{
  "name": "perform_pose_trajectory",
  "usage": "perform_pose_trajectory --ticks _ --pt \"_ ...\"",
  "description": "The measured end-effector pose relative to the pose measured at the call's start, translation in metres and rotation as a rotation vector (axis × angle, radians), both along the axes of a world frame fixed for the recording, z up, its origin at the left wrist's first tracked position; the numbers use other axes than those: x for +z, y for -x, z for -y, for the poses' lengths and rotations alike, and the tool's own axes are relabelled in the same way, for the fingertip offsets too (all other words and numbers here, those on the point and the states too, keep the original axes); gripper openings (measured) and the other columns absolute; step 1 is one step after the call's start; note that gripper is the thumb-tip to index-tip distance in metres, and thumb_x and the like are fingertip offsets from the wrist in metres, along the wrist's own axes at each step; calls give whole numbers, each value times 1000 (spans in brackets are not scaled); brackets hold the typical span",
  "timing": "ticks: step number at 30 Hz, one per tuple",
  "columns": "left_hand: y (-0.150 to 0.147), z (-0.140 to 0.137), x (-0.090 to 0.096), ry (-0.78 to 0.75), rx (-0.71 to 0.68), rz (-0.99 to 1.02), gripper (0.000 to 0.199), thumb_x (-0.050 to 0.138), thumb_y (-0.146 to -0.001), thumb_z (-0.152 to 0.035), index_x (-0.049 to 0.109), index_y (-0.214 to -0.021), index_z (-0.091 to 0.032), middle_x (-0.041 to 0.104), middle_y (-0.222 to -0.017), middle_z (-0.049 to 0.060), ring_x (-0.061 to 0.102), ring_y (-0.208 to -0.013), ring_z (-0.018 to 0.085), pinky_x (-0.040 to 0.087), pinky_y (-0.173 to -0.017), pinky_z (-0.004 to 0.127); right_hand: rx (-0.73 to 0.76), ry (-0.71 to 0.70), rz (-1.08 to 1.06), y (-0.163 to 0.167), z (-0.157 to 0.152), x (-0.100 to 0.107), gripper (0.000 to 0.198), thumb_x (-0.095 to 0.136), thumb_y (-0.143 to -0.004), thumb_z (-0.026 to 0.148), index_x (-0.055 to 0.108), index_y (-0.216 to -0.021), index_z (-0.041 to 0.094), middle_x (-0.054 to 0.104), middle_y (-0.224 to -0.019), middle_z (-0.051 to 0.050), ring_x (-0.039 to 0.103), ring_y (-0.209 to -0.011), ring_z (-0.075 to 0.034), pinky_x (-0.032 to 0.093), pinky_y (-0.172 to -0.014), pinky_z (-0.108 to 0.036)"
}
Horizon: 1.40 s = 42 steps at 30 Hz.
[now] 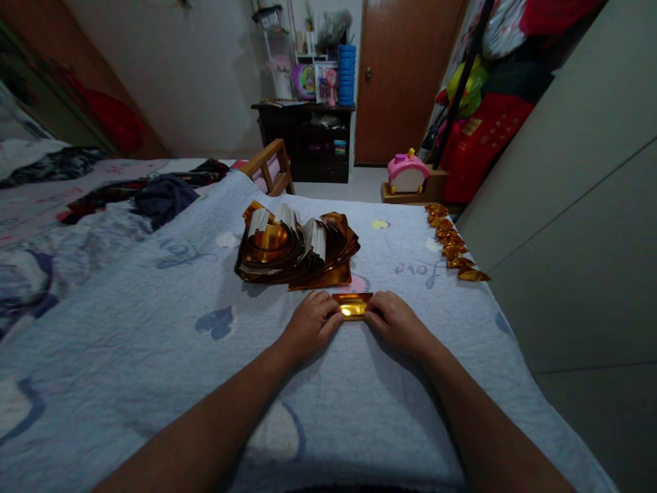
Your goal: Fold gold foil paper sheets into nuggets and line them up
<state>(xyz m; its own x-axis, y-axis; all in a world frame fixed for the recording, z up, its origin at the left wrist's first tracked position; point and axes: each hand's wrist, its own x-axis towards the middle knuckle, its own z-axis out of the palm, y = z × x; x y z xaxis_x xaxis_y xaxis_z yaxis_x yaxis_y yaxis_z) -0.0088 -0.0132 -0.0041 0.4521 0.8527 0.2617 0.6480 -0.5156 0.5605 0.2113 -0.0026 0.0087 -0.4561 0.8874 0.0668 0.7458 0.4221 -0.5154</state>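
Between my two hands lies a shiny gold foil paper point(353, 307), rolled or folded into a narrow strip, low over the bedcover. My left hand point(314, 318) pinches its left end, thumb toward me and fingers on the far side. At the right end, my right hand point(394, 319) grips it the same way. Just beyond my left hand rests a loose, curled stack of gold foil papers point(277, 239), some with white backs showing. Several folded gold foil pieces point(452, 243) stand in a row along the right edge of the bed.
A pale blue bedcover point(205, 383) with hearts and lettering spreads beneath everything. Dark clothes point(167, 198) lie on the left. Beyond the bed are a wooden chair point(269, 168), a dark cabinet point(308, 140) and a pink toy point(408, 171). A pale cupboard point(580, 205) borders the right side.
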Motion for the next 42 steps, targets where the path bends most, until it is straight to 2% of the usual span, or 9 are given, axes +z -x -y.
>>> perform_pose_trajectory --ticks 12,18,24,42 --pt "1 1 2 72 45 59 15 59 -93 -26 62 -79 -19 60 -93 5 55 -93 21 45 -85 36 15 -49 -37 -3 -1 -9 16 57 -93 17 67 -81 17 62 -81 -5 53 -80 -18 38 -76 -30" --pt "-1 1 4 61 63 -3 20 52 -96 -27 61 -79 -19 59 -90 6 54 -92 22 45 -84 37 -13 -6 -2 -3 0 -4 16 55 -93 15 66 -82 15 63 -83 -6 54 -82 -18 39 -78 -31" --pt "-2 1 3 31 60 -45 19 54 -94 -24 61 -77 -18 60 -91 6 54 -93 23 45 -85 38 -21 4 37 -1 1 0 16 56 -93 15 67 -81 15 64 -84 -6 55 -83 -18 38 -78 -30" --pt "-3 4 0 27 156 -54 17 57 -90 -21 59 -72 -19 58 -93 7 53 -93 24 45 -85 40 -95 -22 74 0 -1 -10 11 60 -90 20 65 -81 17 66 -83 -7 56 -82 -20 36 -76 -31"
